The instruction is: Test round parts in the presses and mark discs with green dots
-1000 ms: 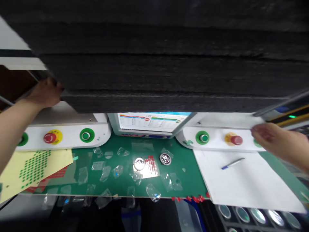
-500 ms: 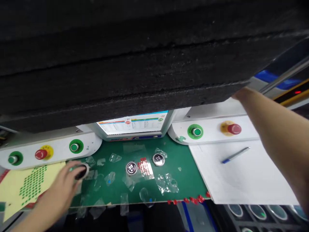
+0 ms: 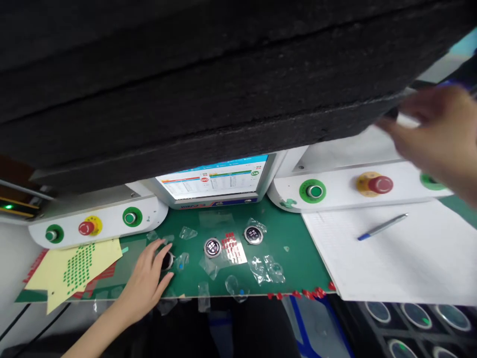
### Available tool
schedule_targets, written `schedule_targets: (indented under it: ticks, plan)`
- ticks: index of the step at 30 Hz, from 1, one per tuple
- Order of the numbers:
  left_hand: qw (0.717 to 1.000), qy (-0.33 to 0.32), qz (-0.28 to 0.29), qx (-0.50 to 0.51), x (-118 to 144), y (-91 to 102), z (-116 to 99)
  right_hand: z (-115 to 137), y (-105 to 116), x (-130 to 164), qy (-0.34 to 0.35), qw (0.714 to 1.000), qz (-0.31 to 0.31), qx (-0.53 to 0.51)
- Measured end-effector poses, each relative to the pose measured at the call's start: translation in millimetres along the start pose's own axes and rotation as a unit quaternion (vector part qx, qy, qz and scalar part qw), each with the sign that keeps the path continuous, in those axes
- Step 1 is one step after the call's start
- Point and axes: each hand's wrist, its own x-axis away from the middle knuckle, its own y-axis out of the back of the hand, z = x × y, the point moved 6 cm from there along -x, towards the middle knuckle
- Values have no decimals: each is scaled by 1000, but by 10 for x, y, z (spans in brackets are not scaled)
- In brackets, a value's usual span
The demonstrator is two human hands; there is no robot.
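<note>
**Left hand on a round part at the mat; right hand raised at the foam stack**

My left hand (image 3: pixel 147 278) lies on the green mat (image 3: pixel 298 258) near its front edge. Its fingers are spread over a round dark part (image 3: pixel 167 260) with a bright rim. The fingertips touch the part's left and near sides; they are not shut round it, and the part sits flat on the mat.

My right hand (image 3: pixel 436 129) is up at the right, well apart from the left. It is blurred. The fingers are extended towards the lower right corner of the black foam stack (image 3: pixel 223 99), which fills the upper half of the view. I cannot tell whether the fingertips touch the foam or grip anything.

Items on the mat, left to right of the held part:
- A second round part (image 3: pixel 212 247), face up, just beside a small sheet of red stickers (image 3: pixel 233 247).
- A third round part (image 3: pixel 253 234), past the sticker sheet.
- Clear plastic wrappers (image 3: pixel 266 268), scattered loose around all three parts.

Behind the mat stands a screen (image 3: pixel 214 180) showing coloured bars. It is flanked by two white control panels. The left panel (image 3: pixel 97 226) carries green buttons and a red stop button on a yellow ring. The right panel (image 3: pixel 357 186) carries the same kinds.

A yellow sheet of green dots (image 3: pixel 78 261) lies left of my left hand. A white paper (image 3: pixel 402 263) covers the right of the bench, with a pen (image 3: pixel 382 227) resting on it.
</note>
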Motion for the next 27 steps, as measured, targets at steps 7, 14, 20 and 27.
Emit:
schedule_targets:
  ticks: [7, 14, 20, 27]
  plan:
    - [997, 25, 61, 32, -608, -111, -670, 372, 221, 1976, 201, 945, 191, -175]
    - [996, 49, 80, 0, -787, -303, -927, 476, 57, 2137, 237, 912, 286, -176]
    - [998, 21, 56, 24, -723, -204, -926, 1198, -145, 2046, 295, 868, 351, -189]
    - [992, -25, -127, -1, -310, 665, -73, 1695, -422, 2208, 308, 868, 322, -218]
